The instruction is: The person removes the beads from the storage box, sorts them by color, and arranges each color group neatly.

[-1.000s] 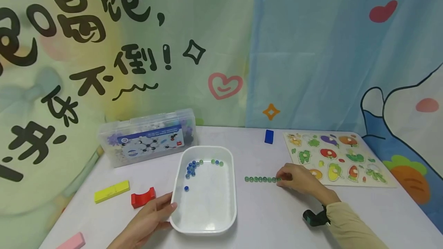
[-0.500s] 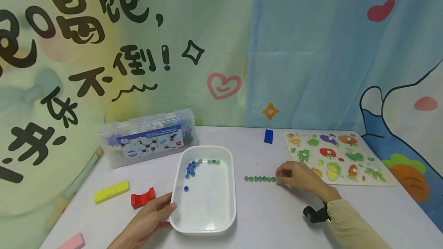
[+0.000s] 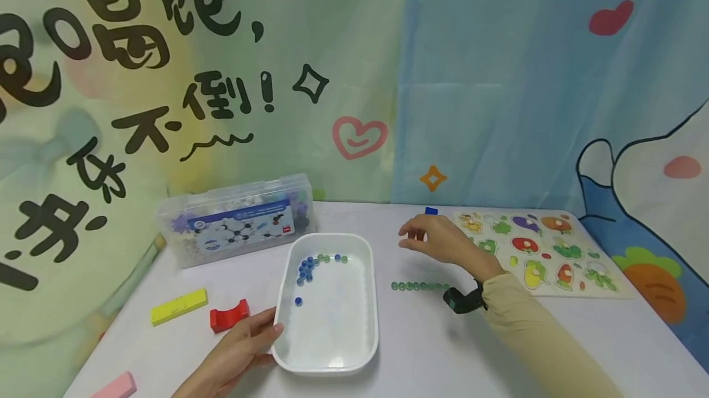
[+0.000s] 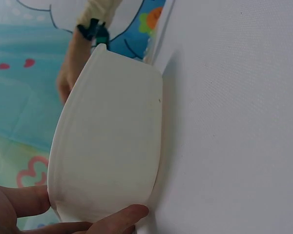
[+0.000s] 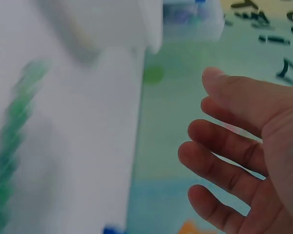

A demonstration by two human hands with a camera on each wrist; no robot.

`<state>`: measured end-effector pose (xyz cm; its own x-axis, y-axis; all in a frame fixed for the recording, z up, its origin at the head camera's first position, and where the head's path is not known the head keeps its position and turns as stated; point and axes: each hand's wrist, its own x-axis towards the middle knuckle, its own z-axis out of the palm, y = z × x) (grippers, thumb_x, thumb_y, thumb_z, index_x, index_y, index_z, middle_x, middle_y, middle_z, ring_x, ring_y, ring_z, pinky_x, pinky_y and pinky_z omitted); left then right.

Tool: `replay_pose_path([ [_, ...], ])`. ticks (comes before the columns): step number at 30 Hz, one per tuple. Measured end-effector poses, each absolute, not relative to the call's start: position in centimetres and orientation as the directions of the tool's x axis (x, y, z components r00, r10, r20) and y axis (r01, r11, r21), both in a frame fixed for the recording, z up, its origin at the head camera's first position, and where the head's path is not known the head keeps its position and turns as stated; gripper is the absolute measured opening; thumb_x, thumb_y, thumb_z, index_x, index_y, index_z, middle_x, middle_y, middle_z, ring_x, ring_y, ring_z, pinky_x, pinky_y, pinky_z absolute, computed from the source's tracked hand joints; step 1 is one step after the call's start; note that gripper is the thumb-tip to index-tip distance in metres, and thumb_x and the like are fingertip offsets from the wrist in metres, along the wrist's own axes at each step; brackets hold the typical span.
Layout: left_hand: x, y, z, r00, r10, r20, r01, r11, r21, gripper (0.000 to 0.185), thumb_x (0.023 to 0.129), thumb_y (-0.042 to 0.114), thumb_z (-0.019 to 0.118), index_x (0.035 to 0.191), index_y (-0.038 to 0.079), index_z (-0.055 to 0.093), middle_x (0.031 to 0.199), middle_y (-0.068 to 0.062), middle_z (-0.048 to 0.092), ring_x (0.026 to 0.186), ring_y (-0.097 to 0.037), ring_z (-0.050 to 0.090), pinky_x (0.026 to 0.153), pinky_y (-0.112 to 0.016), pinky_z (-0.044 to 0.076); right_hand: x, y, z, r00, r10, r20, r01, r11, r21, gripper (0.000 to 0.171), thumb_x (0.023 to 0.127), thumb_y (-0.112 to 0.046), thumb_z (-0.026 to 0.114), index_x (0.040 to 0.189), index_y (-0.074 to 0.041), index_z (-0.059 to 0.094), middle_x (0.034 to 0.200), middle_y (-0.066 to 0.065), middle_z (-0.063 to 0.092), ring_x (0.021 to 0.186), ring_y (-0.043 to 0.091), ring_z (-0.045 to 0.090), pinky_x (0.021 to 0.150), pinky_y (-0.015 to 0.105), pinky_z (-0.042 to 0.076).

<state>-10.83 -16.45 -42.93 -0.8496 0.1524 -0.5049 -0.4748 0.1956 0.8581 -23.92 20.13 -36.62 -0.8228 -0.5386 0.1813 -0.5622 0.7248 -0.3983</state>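
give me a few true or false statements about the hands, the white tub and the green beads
1. The left hand holds the near left corner of the white tub. True.
2. The right hand is pinching the end of the row of green beads. False: it is lifted above the table, apart from the row, fingers loose and empty in the right wrist view.
3. The tub holds blue and green beads gathered near its far left end. True.
4. The red arch block lies inside the tub. False: it sits on the table left of the tub, beside the yellow block.
5. The green beads on the table form a straight row right of the tub. True.
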Motion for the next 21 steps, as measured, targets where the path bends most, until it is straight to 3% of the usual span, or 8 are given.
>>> replay_pose_path([
  [8,-10.9,-16.6,-42.9,-0.848,0.156,-0.506,-0.476,0.195,0.858,0.076,0.091,0.034,0.065,0.15,-0.001,0.03,0.149,-0.025,0.039,0.107,-0.021,0.064,0.089,-0.044,0.057,-25.1,12.0,-35.2,-0.782,-0.619,0.067,-0.597,0.714,-0.366,0.022,0.089,-0.026,0.07,0.105,-0.01,0.073,0.087,-0.001,0.068,0.074,0.009,0.057,0.065,0.02,0.049],
  [16,-10.9,-16.7,-42.9,-0.852,0.178,-0.493,-0.463,0.185,0.867,0.077,0.092,0.035,0.065,0.15,-0.002,0.029,0.149,-0.025,0.039,0.108,-0.021,0.064,0.089,-0.044,0.057,-25.8,6.3,-37.6,-0.793,-0.596,-0.129,-0.551,0.79,-0.269,0.024,0.087,-0.027,0.073,0.108,-0.015,0.072,0.085,-0.004,0.064,0.077,0.011,0.054,0.068,0.028,0.049],
  [21,-11.0,-16.7,-42.9,-0.848,0.178,-0.499,-0.469,0.187,0.863,0.078,0.092,0.035,0.065,0.15,-0.002,0.029,0.149,-0.025,0.04,0.108,-0.021,0.064,0.089,-0.044,0.057,-26.4,4.5,-39.5,-0.804,-0.569,-0.171,-0.537,0.819,-0.203,0.021,0.084,-0.028,0.075,0.104,-0.02,0.073,0.083,-0.006,0.064,0.075,0.009,0.055,0.063,0.028,0.048],
])
